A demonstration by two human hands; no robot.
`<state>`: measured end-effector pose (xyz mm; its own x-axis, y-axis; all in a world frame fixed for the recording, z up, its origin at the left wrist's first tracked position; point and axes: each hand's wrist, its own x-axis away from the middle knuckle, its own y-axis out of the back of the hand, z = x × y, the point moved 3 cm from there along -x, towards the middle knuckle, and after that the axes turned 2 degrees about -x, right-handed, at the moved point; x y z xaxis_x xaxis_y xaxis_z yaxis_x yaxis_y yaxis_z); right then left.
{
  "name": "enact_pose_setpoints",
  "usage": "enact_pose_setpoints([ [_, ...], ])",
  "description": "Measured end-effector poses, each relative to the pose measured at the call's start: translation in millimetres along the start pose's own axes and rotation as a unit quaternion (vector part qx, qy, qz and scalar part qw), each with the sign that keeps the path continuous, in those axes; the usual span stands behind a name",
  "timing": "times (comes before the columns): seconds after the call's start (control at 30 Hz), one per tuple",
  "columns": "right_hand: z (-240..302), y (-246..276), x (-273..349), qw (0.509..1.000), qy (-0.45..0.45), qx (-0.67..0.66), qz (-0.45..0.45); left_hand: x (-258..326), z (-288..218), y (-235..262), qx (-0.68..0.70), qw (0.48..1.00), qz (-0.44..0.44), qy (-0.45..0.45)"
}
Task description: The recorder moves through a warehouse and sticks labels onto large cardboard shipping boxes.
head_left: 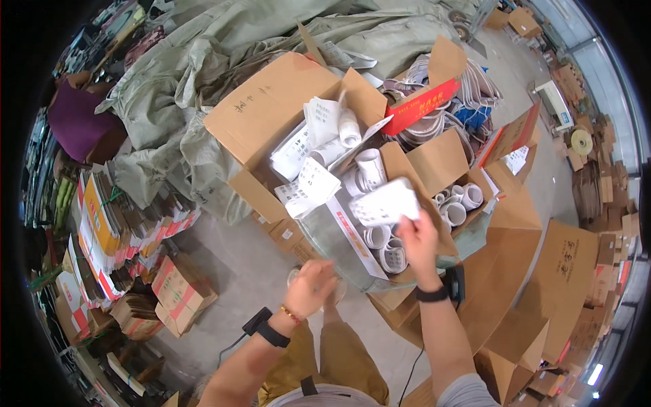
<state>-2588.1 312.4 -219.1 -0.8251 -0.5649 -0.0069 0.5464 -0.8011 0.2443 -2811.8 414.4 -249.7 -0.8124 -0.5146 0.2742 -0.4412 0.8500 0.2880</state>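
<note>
Two hands work apart: the right hand (417, 237) pinches one white label sheet (385, 202) at twelve o'clock, the left hand (310, 286) cups one clear tape roll (337, 290) over bare floor (237, 264).

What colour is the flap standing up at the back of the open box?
Red flap, clearest in the head view.

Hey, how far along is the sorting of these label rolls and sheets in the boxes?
Done so far: white rolls already sit in a small cardboard box, and loose printed sheets are piled in the big open box. In hand: the right hand holds a white printed sheet, while the left hand grips a clear round item, too blurred to identify. Left: several rolls still lie below.
</note>
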Motion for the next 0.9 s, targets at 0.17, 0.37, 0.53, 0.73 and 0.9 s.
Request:
enact_pose_setpoints([
  [0.17,8,16,92,0.877,-0.274,-0.366,-0.149,-16,-56,-16,0.023,0.989,-0.063,-0.134],
  [0.37,-14,-4,135,0.802,-0.321,-0.488,-0.123,-23,-48,-46,0.030,0.983,-0.030,-0.179],
  [0.53,-45,15,120,0.917,-0.284,-0.264,-0.090,-19,-32,-37,0.025,0.985,-0.142,-0.097],
  [0.73,-6,12,65,0.998,0.023,0.061,0.022,-2,-14,-10,-0.090,0.985,-0.109,-0.100],
  [0.9,25,-23,68,0.981,0.017,-0.010,0.194,3,-26,-6,-0.099,0.978,-0.084,-0.162],
])
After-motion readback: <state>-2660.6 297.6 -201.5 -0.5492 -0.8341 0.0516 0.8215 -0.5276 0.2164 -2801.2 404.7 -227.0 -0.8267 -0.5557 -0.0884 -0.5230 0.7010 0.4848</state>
